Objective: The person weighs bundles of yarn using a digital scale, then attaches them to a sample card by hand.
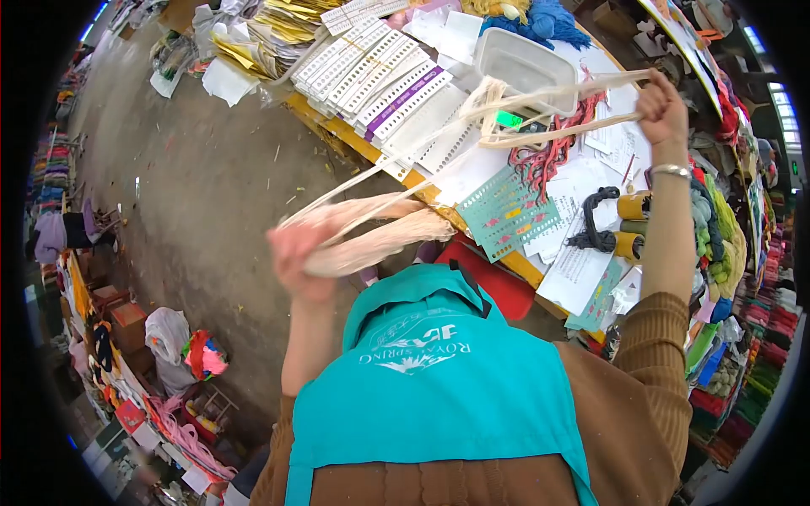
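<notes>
My left hand (304, 261), smeared by motion, is closed on pale cream yarn. A peach-cream skein (371, 240) hangs from it in thick loops beside the table edge. My right hand (662, 110) is raised at the right, its fingers wrapped around the far end of cream yarn strands (603, 83). These strands stretch between both hands across the table, with a looser cream bundle (488, 110) hanging midway. Below the strands are a clear plastic box (525, 67), a small device with a green display (509, 119) and red yarn (548, 160).
On the yellow-edged table (527, 268) lie punched white cards (363, 72), green cards (506, 211), dark yarn (595, 219) and blue yarn (540, 24). A red stool (494, 282) stands at the table's near side. Coloured yarn (721, 228) fills the right.
</notes>
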Demonstrator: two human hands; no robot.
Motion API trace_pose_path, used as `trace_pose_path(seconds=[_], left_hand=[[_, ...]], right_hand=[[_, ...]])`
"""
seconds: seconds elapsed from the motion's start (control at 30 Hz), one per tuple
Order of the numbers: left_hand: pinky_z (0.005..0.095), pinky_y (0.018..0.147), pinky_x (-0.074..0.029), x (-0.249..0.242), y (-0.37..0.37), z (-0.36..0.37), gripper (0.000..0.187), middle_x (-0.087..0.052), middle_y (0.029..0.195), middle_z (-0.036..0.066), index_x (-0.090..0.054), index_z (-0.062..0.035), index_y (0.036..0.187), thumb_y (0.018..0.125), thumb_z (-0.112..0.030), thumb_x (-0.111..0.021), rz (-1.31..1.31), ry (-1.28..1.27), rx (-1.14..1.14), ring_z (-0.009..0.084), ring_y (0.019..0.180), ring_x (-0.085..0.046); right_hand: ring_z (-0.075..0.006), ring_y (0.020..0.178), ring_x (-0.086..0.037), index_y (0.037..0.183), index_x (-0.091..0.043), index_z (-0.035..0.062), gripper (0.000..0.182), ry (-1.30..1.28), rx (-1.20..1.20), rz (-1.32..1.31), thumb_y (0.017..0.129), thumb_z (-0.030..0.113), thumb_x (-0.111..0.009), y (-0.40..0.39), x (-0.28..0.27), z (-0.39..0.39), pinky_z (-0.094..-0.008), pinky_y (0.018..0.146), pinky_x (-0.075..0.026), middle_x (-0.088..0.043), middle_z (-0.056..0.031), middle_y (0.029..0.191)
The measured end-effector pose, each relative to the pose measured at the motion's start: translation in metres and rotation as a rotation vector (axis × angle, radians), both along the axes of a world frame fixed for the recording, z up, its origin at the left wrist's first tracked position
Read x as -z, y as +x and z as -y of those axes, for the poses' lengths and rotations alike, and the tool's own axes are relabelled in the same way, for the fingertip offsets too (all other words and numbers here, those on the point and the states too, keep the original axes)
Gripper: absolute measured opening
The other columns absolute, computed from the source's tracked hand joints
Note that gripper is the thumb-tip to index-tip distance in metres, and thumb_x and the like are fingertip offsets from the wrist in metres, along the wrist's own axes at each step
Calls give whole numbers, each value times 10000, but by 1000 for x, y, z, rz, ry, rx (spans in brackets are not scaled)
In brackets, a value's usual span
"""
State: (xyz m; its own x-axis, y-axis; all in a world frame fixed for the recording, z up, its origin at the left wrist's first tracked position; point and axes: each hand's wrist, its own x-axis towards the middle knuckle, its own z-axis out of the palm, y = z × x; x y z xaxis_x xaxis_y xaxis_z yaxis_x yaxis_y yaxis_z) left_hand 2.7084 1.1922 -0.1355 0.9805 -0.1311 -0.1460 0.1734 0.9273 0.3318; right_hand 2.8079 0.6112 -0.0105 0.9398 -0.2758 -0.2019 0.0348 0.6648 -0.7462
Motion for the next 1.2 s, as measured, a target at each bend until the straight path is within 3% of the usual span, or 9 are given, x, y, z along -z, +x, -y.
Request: trace_pose_path(seconds=[0.2, 0.5, 0.73, 0.8, 0.87, 0.9, 0.93, 0.97, 1.2], left_hand=[[238, 389, -339, 18, -50, -189, 336, -353, 548, -16, -452, -105, 751, 1022, -296, -397, 16, -303, -211, 80, 413, -356], [235, 385, -206, 90, -165, -465, 354, -211, 463, -57, -341, -158, 629, 964, -220, -436, -501, 409, -988, 64, 378, -228], [240, 367, -281, 46, -136, -470, 228, -303, 516, -49, -399, -152, 744, 936, -247, -477, -760, 714, -835, 78, 401, -276], [244, 378, -326, 41, -129, -470, 192, -333, 532, -40, -417, -148, 767, 908, -241, -507, -847, 868, -813, 98, 416, -329], [295, 439, -429, 39, -144, -508, 173, -374, 568, -20, -425, -151, 766, 875, -237, -529, -770, 879, -563, 159, 481, -436], [297, 436, -428, 34, -142, -503, 178, -368, 566, -23, -425, -153, 755, 875, -237, -528, -852, 955, -660, 159, 484, -439], [299, 433, -427, 24, -139, -491, 184, -362, 563, -26, -425, -154, 745, 874, -236, -527, -934, 1030, -759, 159, 487, -442], [217, 330, -171, 15, -128, -466, 304, -255, 494, -82, -401, -171, 662, 918, -271, -529, -1009, 999, -896, 73, 371, -227], [207, 316, -174, 14, -135, -448, 312, -228, 472, -90, -449, -146, 682, 958, -287, -490, -829, 539, -478, 38, 362, -203]], right_hand=[[-69, 387, -147, 769, -490, 45, 224, -83, 381, -33, 979, 116, -462, 33, -58, 129, -241, 390, -150, -206, 62, 491], [-142, 481, -403, 894, -625, -26, 270, -708, 778, 46, 970, 176, -462, 91, -169, 137, -298, 453, -358, -471, -32, 611], [-260, 868, -658, 845, -698, 30, 175, -2503, 1257, 139, 825, 103, -540, 115, -232, 90, -359, 589, -529, -674, -138, 898], [-248, 832, -658, 831, -695, 29, 179, -2867, 870, 55, 810, 162, -576, 112, -239, 74, -365, 671, -532, -691, -139, 835], [-220, 756, -642, 837, -694, 36, 202, -2919, 298, -15, 805, 211, -596, 123, -246, 66, -348, 665, -515, -696, -129, 806], [-186, 657, -589, 828, -693, 52, 208, -2444, -37, -138, 799, 244, -620, 113, -252, 52, -333, 604, -478, -683, -81, 773], [-175, 656, -587, 818, -697, 49, 201, -2327, -58, -296, 788, 237, -635, 117, -254, 37, -335, 591, -469, -679, -78, 769], [-164, 654, -586, 808, -701, 45, 194, -2203, -76, -443, 777, 231, -650, 119, -255, 27, -337, 578, -459, -676, -75, 766], [-158, 699, -621, 831, -720, -10, 153, -1837, 318, -354, 736, 108, -697, 173, -275, 54, -315, 565, -478, -665, -91, 784]])
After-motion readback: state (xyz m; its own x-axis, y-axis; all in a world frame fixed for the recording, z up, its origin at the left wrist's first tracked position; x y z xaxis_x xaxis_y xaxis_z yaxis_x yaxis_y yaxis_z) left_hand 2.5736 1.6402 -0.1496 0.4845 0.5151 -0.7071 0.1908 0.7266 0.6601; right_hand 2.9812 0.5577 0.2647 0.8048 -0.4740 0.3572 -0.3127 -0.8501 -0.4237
